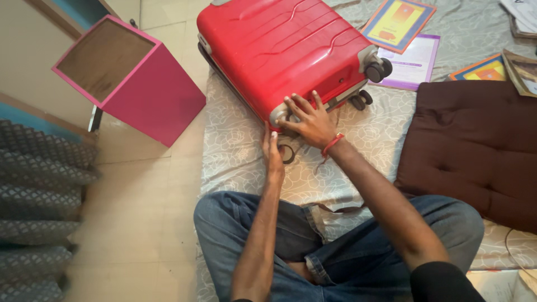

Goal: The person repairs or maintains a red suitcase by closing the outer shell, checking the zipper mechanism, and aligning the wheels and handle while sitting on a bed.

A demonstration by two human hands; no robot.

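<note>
Both hands [296, 134] on shut red suitcase [285, 47]

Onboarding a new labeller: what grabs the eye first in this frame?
The red hard-shell suitcase lying on the patterned mattress, top centre, with the right hand spread on its near corner and the left hand beside it. Next, the pink box on the left floor and the brown cushion at right.

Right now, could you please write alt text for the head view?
A seated person's right hand presses on a red hard-shell suitcase lying on a patterned mattress, left hand at its corner. A pink box and brown cushion flank it.
</note>
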